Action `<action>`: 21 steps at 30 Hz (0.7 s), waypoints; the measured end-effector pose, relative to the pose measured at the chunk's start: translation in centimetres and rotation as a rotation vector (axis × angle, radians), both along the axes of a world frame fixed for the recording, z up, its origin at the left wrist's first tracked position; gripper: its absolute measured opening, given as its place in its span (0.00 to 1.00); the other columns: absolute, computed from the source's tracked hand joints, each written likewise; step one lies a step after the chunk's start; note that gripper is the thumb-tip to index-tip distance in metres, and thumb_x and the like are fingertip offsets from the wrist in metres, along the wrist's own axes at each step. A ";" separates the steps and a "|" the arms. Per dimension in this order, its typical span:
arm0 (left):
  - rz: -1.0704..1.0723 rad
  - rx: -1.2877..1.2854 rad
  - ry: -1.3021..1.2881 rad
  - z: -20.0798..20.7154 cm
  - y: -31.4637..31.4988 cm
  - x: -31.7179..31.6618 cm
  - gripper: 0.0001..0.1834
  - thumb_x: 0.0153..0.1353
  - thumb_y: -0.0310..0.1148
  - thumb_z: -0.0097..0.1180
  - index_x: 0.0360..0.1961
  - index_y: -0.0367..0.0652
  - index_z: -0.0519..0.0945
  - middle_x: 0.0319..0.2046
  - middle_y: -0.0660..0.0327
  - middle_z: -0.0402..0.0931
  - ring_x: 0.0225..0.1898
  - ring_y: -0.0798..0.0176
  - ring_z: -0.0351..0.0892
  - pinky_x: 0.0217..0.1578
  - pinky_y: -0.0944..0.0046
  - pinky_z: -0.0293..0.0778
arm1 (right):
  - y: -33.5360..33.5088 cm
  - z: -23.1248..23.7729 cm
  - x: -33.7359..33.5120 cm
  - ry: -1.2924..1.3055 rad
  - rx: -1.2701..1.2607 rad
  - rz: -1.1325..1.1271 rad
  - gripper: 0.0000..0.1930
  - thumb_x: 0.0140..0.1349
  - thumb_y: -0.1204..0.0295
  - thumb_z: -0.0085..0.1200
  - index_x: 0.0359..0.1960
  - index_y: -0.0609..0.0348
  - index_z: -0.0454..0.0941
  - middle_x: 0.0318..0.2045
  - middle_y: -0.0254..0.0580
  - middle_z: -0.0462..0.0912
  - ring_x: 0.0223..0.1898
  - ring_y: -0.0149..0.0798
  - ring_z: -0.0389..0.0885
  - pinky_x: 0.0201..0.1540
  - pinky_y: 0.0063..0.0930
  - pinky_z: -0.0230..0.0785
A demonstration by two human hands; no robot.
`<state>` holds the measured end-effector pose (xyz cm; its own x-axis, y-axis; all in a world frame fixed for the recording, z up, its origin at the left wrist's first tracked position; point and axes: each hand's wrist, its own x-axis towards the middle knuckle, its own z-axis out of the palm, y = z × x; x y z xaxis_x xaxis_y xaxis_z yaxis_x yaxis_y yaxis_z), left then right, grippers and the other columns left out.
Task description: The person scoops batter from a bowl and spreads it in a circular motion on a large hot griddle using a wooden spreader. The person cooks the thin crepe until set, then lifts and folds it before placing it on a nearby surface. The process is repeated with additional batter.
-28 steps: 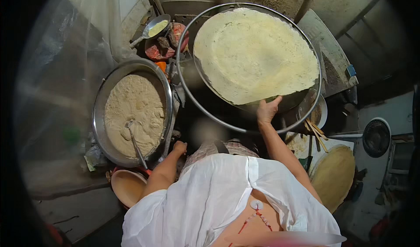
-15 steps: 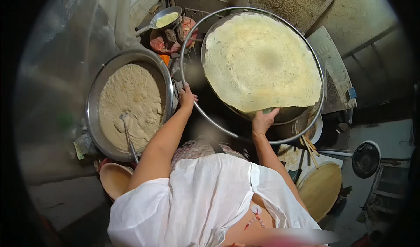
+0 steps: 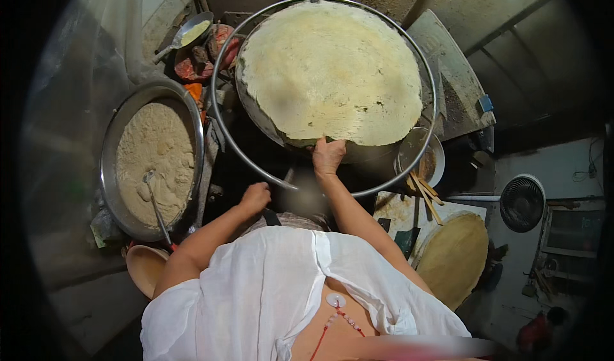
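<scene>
A very large pale thin pancake (image 3: 332,67) covers a round griddle ringed by a metal hoop (image 3: 220,134). My right hand (image 3: 329,155) pinches the pancake's near edge. My left hand (image 3: 256,196) hovers below the hoop's near rim with its fingers curled; I cannot make out anything in it. To the left stands a wide metal basin of beige batter (image 3: 153,159) with a ladle (image 3: 155,198) lying in it.
A small ladle (image 3: 192,33) and red containers (image 3: 192,67) sit at the back left. At the right are a small bowl (image 3: 422,163), chopsticks (image 3: 425,195), a stack of finished pancakes (image 3: 453,257) and a floor fan (image 3: 521,202). A tan bowl (image 3: 146,268) lies by my left elbow.
My left hand has dropped from the hoop's left rim to a spot below its near edge. My right hand stays on the pancake's near edge.
</scene>
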<state>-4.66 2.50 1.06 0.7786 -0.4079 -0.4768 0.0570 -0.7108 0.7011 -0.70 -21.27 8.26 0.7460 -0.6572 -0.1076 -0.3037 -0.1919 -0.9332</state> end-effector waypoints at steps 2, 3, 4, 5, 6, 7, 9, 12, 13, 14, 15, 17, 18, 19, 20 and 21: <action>0.442 -0.234 0.270 -0.1 -0.2 2.6 0.15 0.59 0.32 0.39 0.30 0.33 0.76 0.23 0.48 0.79 0.20 0.57 0.79 0.20 0.60 0.72 | -0.2 -1.5 0.7 -0.236 0.058 -0.188 0.15 0.56 0.77 0.53 0.44 0.71 0.68 0.27 0.47 0.80 0.21 0.40 0.81 0.20 0.32 0.75; 0.658 -0.333 0.297 0.4 0.4 3.9 0.17 0.61 0.34 0.37 0.31 0.32 0.75 0.22 0.49 0.79 0.17 0.58 0.77 0.18 0.61 0.71 | 0.1 -0.6 0.7 -0.180 0.111 -0.170 0.17 0.55 0.77 0.52 0.45 0.73 0.66 0.27 0.50 0.80 0.21 0.42 0.81 0.22 0.34 0.75; 0.726 -0.288 0.138 -0.1 0.9 5.7 0.19 0.63 0.38 0.36 0.33 0.32 0.74 0.24 0.47 0.79 0.19 0.57 0.78 0.20 0.59 0.73 | 0.0 0.4 0.2 -0.124 0.164 -0.152 0.18 0.55 0.77 0.51 0.46 0.74 0.64 0.26 0.54 0.81 0.21 0.44 0.82 0.24 0.35 0.75; 0.800 -0.241 -0.029 -0.9 1.7 8.1 0.22 0.66 0.41 0.34 0.35 0.31 0.73 0.26 0.46 0.79 0.21 0.56 0.79 0.22 0.58 0.74 | 0.3 1.6 0.0 -0.072 0.221 -0.123 0.20 0.54 0.77 0.50 0.47 0.76 0.62 0.25 0.57 0.81 0.20 0.47 0.82 0.26 0.37 0.76; 0.829 -0.184 -0.106 -2.7 3.2 11.3 0.25 0.67 0.45 0.34 0.37 0.29 0.72 0.26 0.46 0.78 0.21 0.55 0.79 0.23 0.59 0.74 | 0.8 2.0 0.1 -0.011 0.249 -0.143 0.22 0.56 0.77 0.50 0.49 0.75 0.58 0.27 0.57 0.80 0.20 0.46 0.82 0.22 0.34 0.75; 0.857 -0.127 -0.172 -3.9 4.4 14.1 0.28 0.68 0.49 0.34 0.39 0.27 0.71 0.25 0.45 0.78 0.21 0.55 0.79 0.24 0.59 0.75 | 1.6 3.4 0.1 -0.150 0.226 -0.152 0.22 0.57 0.77 0.50 0.49 0.75 0.57 0.28 0.59 0.79 0.20 0.46 0.82 0.21 0.34 0.75; 1.009 -0.157 -0.060 0.4 1.0 17.7 0.35 0.69 0.55 0.34 0.43 0.24 0.70 0.26 0.45 0.77 0.26 0.49 0.80 0.31 0.55 0.75 | 0.9 3.4 0.3 -0.080 0.216 -0.175 0.22 0.57 0.77 0.50 0.50 0.74 0.58 0.29 0.59 0.79 0.20 0.46 0.82 0.22 0.34 0.75; 1.014 0.054 -0.306 -4.6 4.3 21.2 0.36 0.68 0.57 0.32 0.44 0.28 0.71 0.22 0.47 0.75 0.16 0.52 0.77 0.23 0.57 0.74 | 1.7 1.4 1.8 -0.088 0.225 -0.139 0.21 0.55 0.78 0.50 0.49 0.73 0.59 0.29 0.56 0.79 0.21 0.47 0.82 0.24 0.34 0.76; 1.068 0.115 -0.558 -7.4 4.9 20.9 0.34 0.68 0.56 0.34 0.43 0.27 0.71 0.25 0.44 0.76 0.19 0.49 0.78 0.26 0.55 0.74 | 2.1 0.8 2.0 -0.067 0.232 -0.071 0.19 0.54 0.77 0.52 0.45 0.73 0.61 0.27 0.55 0.79 0.22 0.47 0.81 0.25 0.35 0.75; 1.065 0.114 -0.374 -7.6 2.9 19.9 0.33 0.68 0.55 0.35 0.43 0.27 0.71 0.28 0.43 0.77 0.24 0.45 0.79 0.30 0.52 0.73 | 1.1 -0.3 1.8 -0.039 0.214 -0.047 0.17 0.53 0.77 0.53 0.41 0.72 0.63 0.26 0.54 0.79 0.23 0.46 0.81 0.25 0.35 0.75; 1.058 0.118 -0.189 -6.5 0.6 18.0 0.33 0.69 0.54 0.36 0.43 0.27 0.71 0.31 0.41 0.78 0.29 0.42 0.80 0.33 0.50 0.72 | 1.0 -0.7 1.5 -0.046 0.160 -0.091 0.15 0.53 0.76 0.55 0.38 0.72 0.64 0.26 0.55 0.78 0.23 0.46 0.80 0.26 0.35 0.74; 1.042 0.106 -0.286 -4.2 -1.4 14.1 0.30 0.69 0.51 0.37 0.46 0.27 0.71 0.44 0.35 0.73 0.46 0.34 0.72 0.46 0.46 0.67 | 2.1 -0.8 1.3 -0.050 -0.032 -0.102 0.14 0.53 0.74 0.57 0.32 0.71 0.65 0.27 0.55 0.77 0.24 0.46 0.80 0.28 0.36 0.73; 1.063 0.079 -0.320 -3.6 -1.9 12.8 0.30 0.69 0.50 0.38 0.46 0.27 0.71 0.44 0.34 0.73 0.46 0.34 0.72 0.47 0.46 0.67 | 3.0 -0.8 1.5 -0.058 -0.179 -0.086 0.14 0.53 0.73 0.58 0.30 0.70 0.65 0.27 0.55 0.76 0.24 0.46 0.79 0.28 0.37 0.72; 1.069 0.053 -0.363 -2.8 -2.3 11.9 0.29 0.68 0.50 0.38 0.47 0.27 0.70 0.45 0.34 0.73 0.47 0.34 0.71 0.48 0.46 0.66 | 3.5 -1.0 1.7 -0.023 -0.187 -0.092 0.15 0.53 0.72 0.60 0.29 0.70 0.65 0.26 0.55 0.75 0.24 0.47 0.79 0.29 0.37 0.72; 1.027 0.002 -0.247 -0.5 -2.4 11.7 0.30 0.67 0.49 0.42 0.54 0.27 0.66 0.50 0.34 0.70 0.53 0.36 0.68 0.53 0.48 0.64 | 3.6 -1.4 1.7 0.022 -0.211 -0.106 0.16 0.53 0.72 0.61 0.28 0.70 0.65 0.26 0.55 0.74 0.24 0.47 0.78 0.29 0.37 0.71; 0.968 -0.012 -0.391 -0.4 -1.6 12.4 0.31 0.67 0.48 0.44 0.57 0.28 0.64 0.53 0.35 0.67 0.55 0.37 0.66 0.55 0.49 0.62 | 3.9 -1.7 1.8 0.064 -0.235 -0.109 0.17 0.52 0.71 0.62 0.27 0.69 0.64 0.25 0.54 0.74 0.24 0.48 0.78 0.30 0.37 0.71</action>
<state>7.79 0.92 0.67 0.8745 0.4698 -0.1207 0.3658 -0.4754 0.8001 1.10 -17.41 6.57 0.6660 -0.7458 0.0124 -0.3916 -0.3638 -0.8452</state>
